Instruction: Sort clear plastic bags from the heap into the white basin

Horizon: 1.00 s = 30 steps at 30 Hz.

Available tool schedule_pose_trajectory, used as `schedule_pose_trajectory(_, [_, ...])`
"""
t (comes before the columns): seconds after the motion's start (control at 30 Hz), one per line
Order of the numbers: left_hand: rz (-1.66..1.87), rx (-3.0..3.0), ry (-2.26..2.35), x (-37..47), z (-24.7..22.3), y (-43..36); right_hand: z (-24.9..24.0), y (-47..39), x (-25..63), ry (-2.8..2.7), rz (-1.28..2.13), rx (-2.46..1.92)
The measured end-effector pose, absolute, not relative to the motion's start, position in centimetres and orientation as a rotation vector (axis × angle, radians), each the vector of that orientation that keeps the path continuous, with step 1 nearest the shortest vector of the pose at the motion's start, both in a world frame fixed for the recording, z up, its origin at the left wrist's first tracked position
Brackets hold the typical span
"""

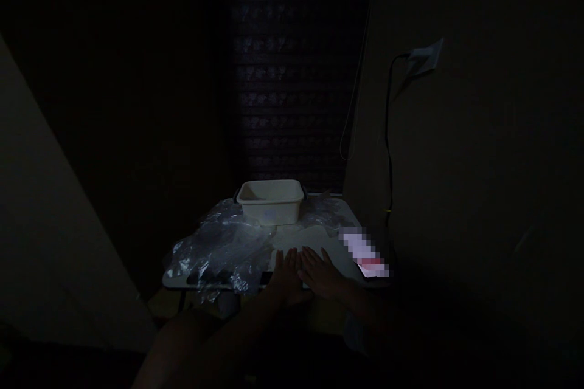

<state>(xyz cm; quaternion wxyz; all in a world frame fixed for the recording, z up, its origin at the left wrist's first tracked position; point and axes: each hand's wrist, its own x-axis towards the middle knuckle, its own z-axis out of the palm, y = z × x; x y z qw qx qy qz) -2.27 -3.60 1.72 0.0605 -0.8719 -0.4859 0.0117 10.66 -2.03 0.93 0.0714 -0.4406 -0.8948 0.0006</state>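
White worktop with rounded corners (341, 260) stands before us. We locate crumpled clear plastic film (223, 246) along its left edge and a white rectangular tub (271, 213) near its far edge. By the front edge, we place our left hand (287, 276) and right hand (318, 273) palm-down, grip wide. A lit, pixelated screen (362, 249) lies at the front right corner.

You face a cream tub (271, 213): whitish tabletop (345, 260) under it, dark, horizontally banded blind (278, 85) behind it, lilac-and-red phone screen (362, 249) right of it.
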Motion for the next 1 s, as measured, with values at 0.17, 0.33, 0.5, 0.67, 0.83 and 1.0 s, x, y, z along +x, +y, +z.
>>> schedule_pose_trajectory(0.17, [0.034,-2.648,-1.48,-2.11,1.86,-3.62,0.8,-2.0,10.69,-2.689,-0.03,-1.319])
schedule_pose_trajectory(0.33, [0.035,-2.638,-1.475,-2.06,1.77,-3.55,0.92,-2.07,10.75,-2.7,-0.028,-1.31])
schedule_pose_trajectory(0.5, [0.055,-2.646,-1.469,-2.11,1.85,-3.61,0.88,-2.0,10.72,-2.705,-0.005,-1.307])
schedule_pose_trajectory(0.67, [0.023,-2.646,-1.478,-2.1,1.84,-3.59,0.7,-1.85,10.72,-2.703,0.0,-1.322])
schedule_pose_trajectory(0.83, [0.043,-2.642,-1.485,-2.06,1.84,-3.54,0.58,-1.83,10.76,-2.707,-0.009,-1.307])
schedule_pose_trajectory(1.0, [0.039,-2.64,-1.489,-2.03,1.82,-3.45,0.55,-1.82,10.76,-2.699,-0.014,-1.32])
